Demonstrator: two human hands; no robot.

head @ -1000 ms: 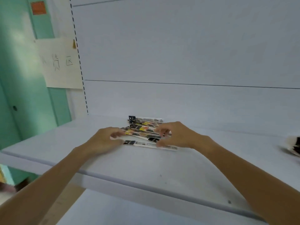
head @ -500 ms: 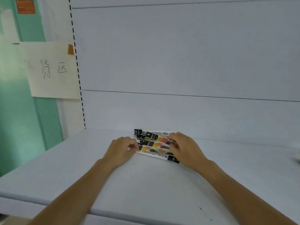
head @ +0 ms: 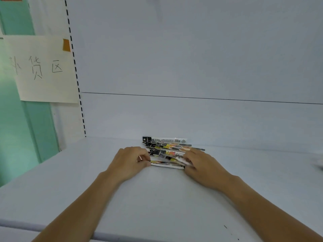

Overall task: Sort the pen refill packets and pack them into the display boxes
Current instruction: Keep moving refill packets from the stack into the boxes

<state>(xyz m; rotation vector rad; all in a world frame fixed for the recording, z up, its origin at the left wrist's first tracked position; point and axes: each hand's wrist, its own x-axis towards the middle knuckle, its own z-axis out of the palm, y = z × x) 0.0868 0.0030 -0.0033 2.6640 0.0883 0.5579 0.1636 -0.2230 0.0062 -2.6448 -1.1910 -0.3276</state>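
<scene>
- Pen refill packets [head: 167, 151], long thin clear sleeves printed in black, yellow and white, lie in a loose fanned heap towards the back of the biggest thing here, a pale grey-white shelf [head: 157, 198], close to its plain grey back panel [head: 192, 58].
- To the left stand a green wall [head: 15, 128] and a white upright with a row of dark slots [head: 76, 75]. A cream paper notice with handwritten characters [head: 40, 70] is stuck over both with a strip of orange tape [head: 66, 44].
- Both bare forearms reach in across the shelf. The left hand [head: 129, 161] has its fingers curled in and pinches the left ends of the packets.
- The right hand [head: 202, 165] lies over the right ends with one blurred packet at its fingertips. I cannot tell whether it pinches or only presses.
- My reading is that the sorting step is in hand: the heap is being gathered and squared between the two hands, and nothing is packed yet.
- The next move calls for the ends to be aligned and the slippery sleeves gripped firmly enough that none slides out.
- No display box is in view, which stands in the way of packing. A pale blurred thing at the right edge [head: 319, 163] cannot be made out.
</scene>
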